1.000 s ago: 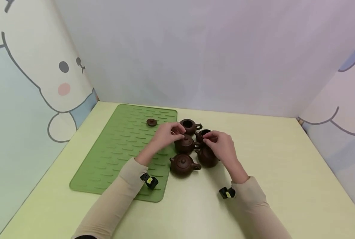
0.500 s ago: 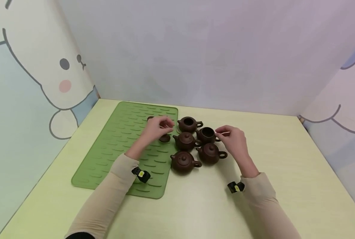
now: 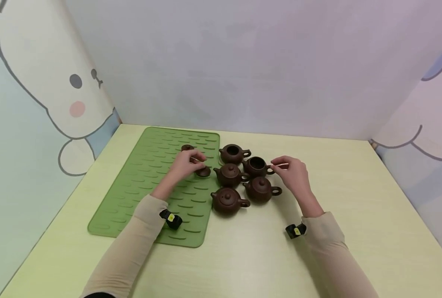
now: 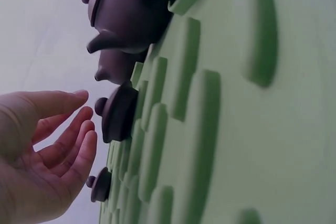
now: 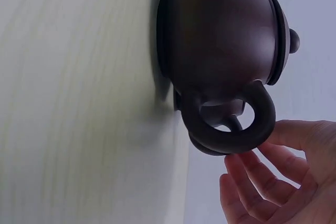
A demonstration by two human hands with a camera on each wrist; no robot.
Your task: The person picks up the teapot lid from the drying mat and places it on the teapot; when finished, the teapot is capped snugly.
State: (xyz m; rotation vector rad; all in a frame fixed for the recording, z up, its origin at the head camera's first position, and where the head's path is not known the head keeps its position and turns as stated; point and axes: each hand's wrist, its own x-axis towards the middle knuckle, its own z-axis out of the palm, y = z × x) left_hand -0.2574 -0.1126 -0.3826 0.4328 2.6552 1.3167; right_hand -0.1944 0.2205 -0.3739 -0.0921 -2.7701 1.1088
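Note:
Over the green mat (image 3: 131, 198), my left hand (image 3: 186, 164) hovers with relaxed fingers beside a dark brown teapot lid (image 3: 204, 171). In the left wrist view, a small gap separates its fingertips from that lid's knob. A second lid (image 3: 187, 147) lies farther back, partly behind the hand. My right hand (image 3: 292, 169) pinches the handle of a lidless teapot (image 3: 253, 171); in the right wrist view, a nearer handle partly hides the fingertips. Another lidless teapot (image 3: 230, 157) stands behind. Three lidded teapots are close by: one left (image 3: 228, 177), one in front (image 3: 259, 191), one nearest (image 3: 225, 203).
The teapots stand close together on the pale yellow table (image 3: 250, 256), right along the mat's edge. A white wall (image 3: 243, 74) rises behind the table, with cartoon-printed panels (image 3: 83, 95) on both sides.
My left hand has moved left from above the teapots to the mat, where a second lid now shows. My right hand has moved right, from over the lidless teapot to its handle.

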